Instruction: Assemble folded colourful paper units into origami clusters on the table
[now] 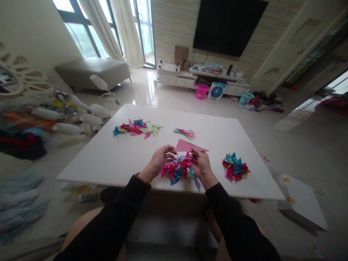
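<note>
A pink sheet of paper point(187, 145), folded into a triangle, is held up between my two hands over the white table. My left hand point(162, 158) pinches its left corner, with the other fingers curled below. On the right side, my right hand point(200, 162) grips the lower edge between thumb and fingers. Just beneath the hands lies a pile of folded paper pieces point(178, 172) in pink, red, blue and pale purple, partly hidden by the right hand. Beyond the pink paper sits a small fanned stack of coloured paper point(186, 133).
On the white table point(108, 159), a heap of folded paper shapes point(137, 127) lies at the far left and a cluster of paper pieces point(235, 167) at the right. A white box point(301, 201) stands on the floor at right. White lamp arms point(89, 108) flank the left edge.
</note>
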`<state>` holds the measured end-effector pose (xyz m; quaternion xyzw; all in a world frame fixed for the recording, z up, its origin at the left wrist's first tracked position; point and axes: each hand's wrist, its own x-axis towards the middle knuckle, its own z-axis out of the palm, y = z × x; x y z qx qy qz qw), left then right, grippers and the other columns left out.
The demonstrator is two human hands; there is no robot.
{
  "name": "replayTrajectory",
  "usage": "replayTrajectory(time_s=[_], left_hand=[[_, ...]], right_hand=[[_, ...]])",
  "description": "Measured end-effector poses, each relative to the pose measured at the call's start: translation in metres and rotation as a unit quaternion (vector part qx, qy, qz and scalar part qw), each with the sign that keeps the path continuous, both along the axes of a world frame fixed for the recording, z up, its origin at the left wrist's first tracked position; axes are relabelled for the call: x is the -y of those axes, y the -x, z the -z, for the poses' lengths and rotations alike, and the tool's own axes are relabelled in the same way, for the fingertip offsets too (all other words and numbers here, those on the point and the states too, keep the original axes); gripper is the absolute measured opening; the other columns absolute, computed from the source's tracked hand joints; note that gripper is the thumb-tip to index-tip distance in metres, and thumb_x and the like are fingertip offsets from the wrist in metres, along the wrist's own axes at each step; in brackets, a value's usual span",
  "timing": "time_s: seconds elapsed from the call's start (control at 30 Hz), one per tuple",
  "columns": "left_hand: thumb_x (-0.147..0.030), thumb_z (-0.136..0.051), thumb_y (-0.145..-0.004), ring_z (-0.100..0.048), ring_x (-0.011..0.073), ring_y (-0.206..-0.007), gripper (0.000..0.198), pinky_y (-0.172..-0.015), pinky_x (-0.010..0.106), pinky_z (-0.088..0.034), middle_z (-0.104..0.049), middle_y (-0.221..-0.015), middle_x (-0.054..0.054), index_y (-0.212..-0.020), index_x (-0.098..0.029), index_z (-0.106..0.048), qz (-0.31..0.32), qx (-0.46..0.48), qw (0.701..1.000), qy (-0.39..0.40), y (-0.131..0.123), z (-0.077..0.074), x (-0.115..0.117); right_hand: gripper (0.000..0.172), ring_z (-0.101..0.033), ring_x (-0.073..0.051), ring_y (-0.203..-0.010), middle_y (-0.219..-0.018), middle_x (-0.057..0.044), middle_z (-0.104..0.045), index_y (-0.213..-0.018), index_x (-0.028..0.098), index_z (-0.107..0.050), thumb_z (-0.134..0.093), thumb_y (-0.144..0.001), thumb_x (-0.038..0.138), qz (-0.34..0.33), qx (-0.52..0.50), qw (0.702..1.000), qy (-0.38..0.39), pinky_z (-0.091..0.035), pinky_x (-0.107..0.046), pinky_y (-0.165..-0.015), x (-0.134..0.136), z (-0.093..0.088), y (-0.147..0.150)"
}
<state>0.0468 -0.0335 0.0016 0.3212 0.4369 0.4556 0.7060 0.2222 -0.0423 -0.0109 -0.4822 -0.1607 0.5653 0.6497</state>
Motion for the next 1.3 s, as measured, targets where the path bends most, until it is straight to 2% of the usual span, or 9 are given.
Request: replayTrajectory(time_s=[0.2, 0.47, 0.73, 0.93, 1.1, 1.2, 1.27, 1.3], left_hand=[[-0.048, -0.083, -0.069, -0.060, 0.0126, -0.064, 0.039, -0.062, 0.026, -0.046, -0.065, -0.077, 0.003, -0.077, -0.015, -0.062, 0.036, -0.040, 0.998, -0.045, -0.001, -0.001, 0.003], [-0.049, -0.087, -0.060, -0.059, 0.0117, -0.064, 0.043, -0.067, 0.027, -0.047, -0.064, -0.067, 0.002, -0.070, -0.013, -0.065, 0.010, -0.099, 0.993, -0.067, 0.003, 0.008, -0.003], [-0.049, -0.083, -0.066, -0.062, 0.0147, -0.070, 0.040, -0.071, 0.029, -0.048, -0.068, -0.072, 0.006, -0.074, -0.012, -0.070, 0.046, -0.131, 0.986, -0.090, 0.013, 0.003, -0.007], [-0.048, -0.079, -0.067, -0.061, 0.0143, -0.067, 0.038, -0.071, 0.029, -0.048, -0.066, -0.068, 0.004, -0.071, -0.013, -0.066, 0.037, -0.154, 0.983, -0.098, 0.013, 0.003, -0.005], [-0.047, -0.072, -0.073, -0.063, 0.0165, -0.068, 0.033, -0.072, 0.032, -0.048, -0.066, -0.070, 0.004, -0.074, -0.015, -0.065, 0.027, -0.184, 0.976, -0.114, 0.020, 0.006, -0.013], [-0.042, -0.065, -0.080, -0.063, 0.0189, -0.070, 0.027, -0.072, 0.033, -0.048, -0.066, -0.072, 0.005, -0.075, -0.016, -0.063, 0.018, -0.256, 0.953, -0.159, 0.024, 0.003, -0.017], [-0.036, -0.062, -0.083, -0.063, 0.0207, -0.077, 0.020, -0.074, 0.035, -0.048, -0.066, -0.080, 0.006, -0.080, -0.016, -0.063, -0.041, -0.342, 0.911, -0.225, 0.023, -0.002, -0.013], [-0.032, -0.061, -0.084, -0.063, 0.0217, -0.083, 0.016, -0.078, 0.036, -0.048, -0.066, -0.086, 0.007, -0.084, -0.017, -0.063, -0.078, -0.391, 0.876, -0.270, 0.022, -0.005, -0.010]], right_hand=[[0.032, -0.051, -0.008, -0.049, -0.054, 0.004, -0.060, -0.066, 0.017, -0.063, -0.090, -0.052, 0.027, -0.007, 0.012, 1.000, -0.016, -0.040, -0.019, -0.045, 0.001, 0.002, 0.002], [0.032, -0.050, -0.008, -0.049, -0.054, 0.003, -0.060, -0.064, 0.017, -0.064, -0.090, -0.052, 0.029, -0.003, 0.037, 0.999, -0.037, -0.038, -0.020, -0.046, -0.002, 0.003, 0.000], [0.029, -0.050, -0.008, -0.049, -0.052, 0.003, -0.059, -0.060, 0.017, -0.062, -0.088, -0.055, 0.030, 0.000, 0.053, 0.997, -0.052, -0.038, -0.022, -0.048, -0.001, 0.003, -0.002], [0.027, -0.049, -0.008, -0.050, -0.056, 0.004, -0.059, -0.064, 0.018, -0.063, -0.086, -0.055, 0.029, 0.014, 0.052, 0.997, -0.058, -0.039, -0.021, -0.048, -0.001, 0.001, -0.001], [0.026, -0.053, -0.009, -0.054, -0.059, 0.004, -0.060, -0.070, 0.018, -0.068, -0.086, -0.055, 0.029, 0.020, 0.040, 0.996, -0.071, -0.044, -0.022, -0.052, -0.002, -0.002, -0.004], [0.028, -0.055, -0.010, -0.055, -0.060, 0.003, -0.061, -0.075, 0.017, -0.071, -0.087, -0.057, 0.031, 0.017, 0.076, 0.994, -0.077, -0.046, -0.024, -0.055, -0.002, 0.003, -0.006], [0.029, -0.058, -0.011, -0.057, -0.061, 0.002, -0.064, -0.078, 0.017, -0.072, -0.087, -0.060, 0.032, 0.020, 0.114, 0.990, -0.079, -0.047, -0.025, -0.058, -0.002, 0.007, -0.006], [0.028, -0.059, -0.012, -0.059, -0.063, 0.002, -0.065, -0.080, 0.016, -0.072, -0.086, -0.061, 0.032, 0.023, 0.136, 0.987, -0.079, -0.048, -0.026, -0.060, -0.001, 0.008, -0.007]])
